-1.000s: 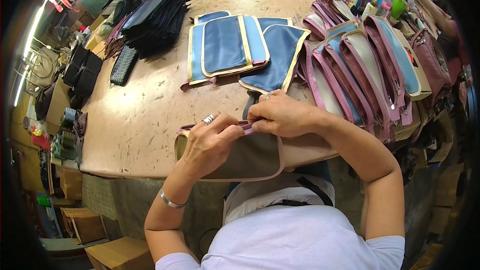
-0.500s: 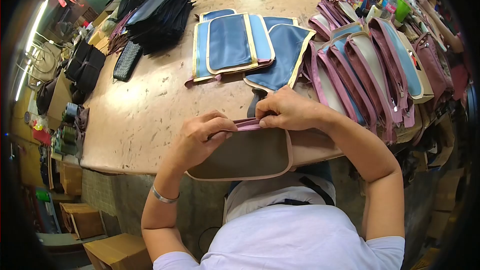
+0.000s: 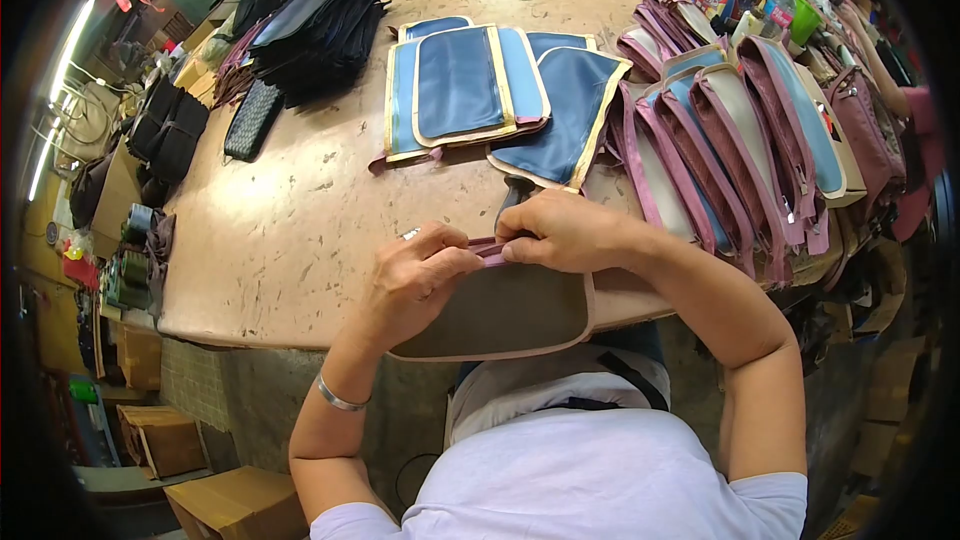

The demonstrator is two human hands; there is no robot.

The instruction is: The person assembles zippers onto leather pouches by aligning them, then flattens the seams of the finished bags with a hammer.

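Note:
At the table's near edge I hold an unfinished bag (image 3: 500,312) with a dark olive-brown panel and pinkish edge binding. Its mauve top strip (image 3: 488,252) runs between my two hands. My left hand (image 3: 420,275) pinches the strip's left end, a ring showing on a finger. Fingers and thumb of my right hand (image 3: 560,230) are closed on the same strip, a short gap away. Below the hands the panel hangs over the table edge. Just beyond my right hand, a dark handle (image 3: 515,192) of some tool is partly hidden.
Blue bag panels with cream edging (image 3: 460,85) lie ahead on the table (image 3: 270,250). To the right, several mauve, blue and cream bags (image 3: 720,140) stand in a row. Black pieces (image 3: 315,40) are piled at the far left, near a dark patterned case (image 3: 255,120). Another person's arm (image 3: 872,55) shows at far right.
My hands have come closer together along the mauve strip, the left moving right and the right moving slightly left. The bag has shifted a little to the right.

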